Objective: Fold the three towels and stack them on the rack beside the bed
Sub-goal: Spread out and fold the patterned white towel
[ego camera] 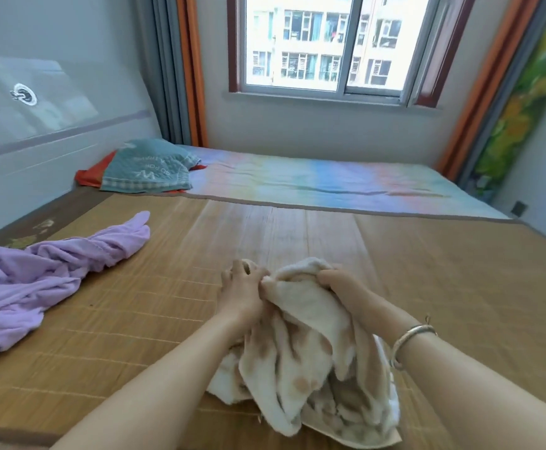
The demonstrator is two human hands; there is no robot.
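Bamboo matting [443,287] covers the near half of the bed, with a pastel sheet [314,180] beyond it under the window [323,43]. Left on the mat lies a crumpled lilac towel [31,280]. Near the front edge, a cream spotted towel [297,362] hangs bunched from both hands: left hand [242,287] and right hand [343,284] each grip its top edge.

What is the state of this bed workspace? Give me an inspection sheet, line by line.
Surface: bamboo mat covering the near part of the bed.
Job's things: cream towel bunched, unfolded; purple towel crumpled at left. Third towel and rack: not seen.
Clutter: teal pillow by the headboard.
Grippers: left hand and right hand both grip the cream towel's top edge.
Cables: nothing seen.
Surroundings: window, curtains, pastel sheet.
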